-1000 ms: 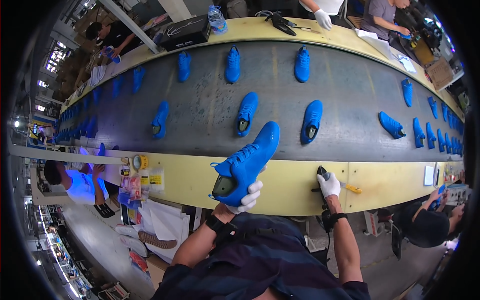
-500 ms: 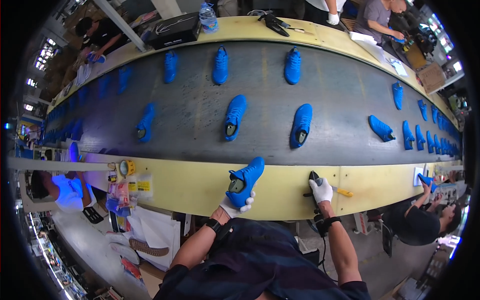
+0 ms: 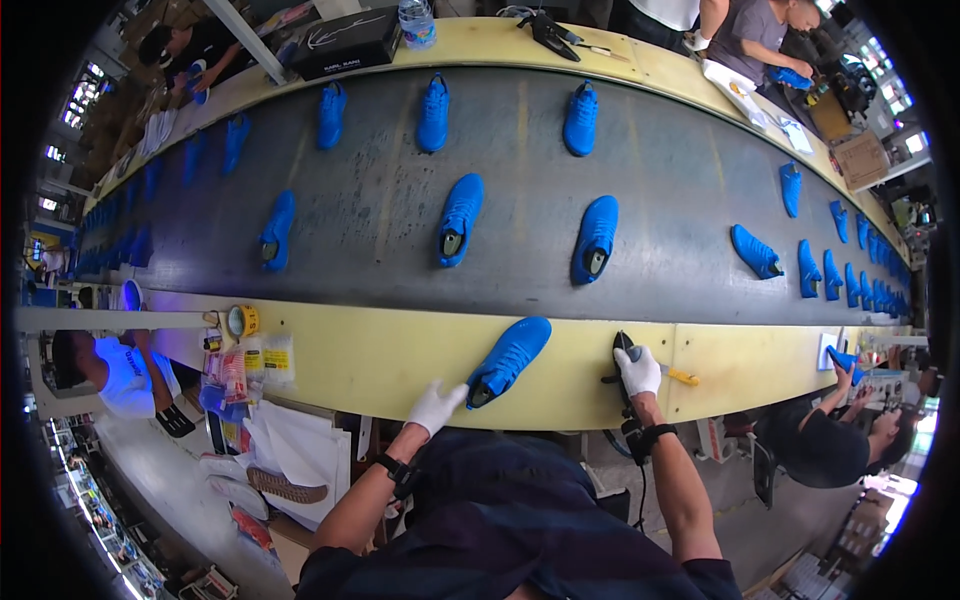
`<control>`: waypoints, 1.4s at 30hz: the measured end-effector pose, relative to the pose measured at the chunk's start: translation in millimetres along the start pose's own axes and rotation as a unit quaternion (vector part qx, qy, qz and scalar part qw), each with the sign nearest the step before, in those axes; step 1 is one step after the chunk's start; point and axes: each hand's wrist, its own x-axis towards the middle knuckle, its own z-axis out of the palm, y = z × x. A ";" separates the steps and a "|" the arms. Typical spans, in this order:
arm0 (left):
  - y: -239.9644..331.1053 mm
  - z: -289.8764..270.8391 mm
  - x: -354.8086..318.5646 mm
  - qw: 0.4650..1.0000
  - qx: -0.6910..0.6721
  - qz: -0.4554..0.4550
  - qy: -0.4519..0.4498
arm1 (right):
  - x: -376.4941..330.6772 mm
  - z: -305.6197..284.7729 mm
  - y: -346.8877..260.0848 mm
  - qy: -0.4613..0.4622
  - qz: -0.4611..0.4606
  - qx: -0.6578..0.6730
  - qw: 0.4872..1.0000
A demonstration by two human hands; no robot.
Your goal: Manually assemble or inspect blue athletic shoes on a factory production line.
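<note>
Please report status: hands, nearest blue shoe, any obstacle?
Left hand open at heel of blue shoe. Right hand on black tool. Shoe on yellow bench, toe pointing away. Yellow tool beside right hand; shoe unobstructed.

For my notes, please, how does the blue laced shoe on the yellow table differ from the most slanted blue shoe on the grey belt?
The table shoe's toe angles right, the belt shoe's left. The white-gloved left hand is at the table shoe's heel; no hand touches the belt shoe. Both are blue.

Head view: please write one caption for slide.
Gloved left hand at the heel of a blue shoe, right hand on a black object, more blue shoes beyond.
</note>
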 end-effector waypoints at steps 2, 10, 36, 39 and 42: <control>7.2 15.7 -14.6 0.815 0.454 0.318 0.171 | 1.9 -1.4 -1.0 0.000 -0.004 -0.009 1.000; 24.6 40.4 56.4 0.850 0.367 0.378 0.031 | -24.0 -6.7 -17.8 -0.056 -0.057 0.057 0.995; 31.9 25.6 85.8 0.830 0.421 0.365 0.010 | -124.5 34.5 -146.3 -0.153 -0.217 0.128 0.956; 44.8 32.6 66.9 0.898 0.349 0.259 -0.068 | -129.2 31.7 -143.5 -0.185 -0.245 0.088 0.948; 37.2 26.3 80.6 0.901 0.336 0.269 -0.052 | -127.4 34.2 -147.8 -0.189 -0.246 0.089 0.946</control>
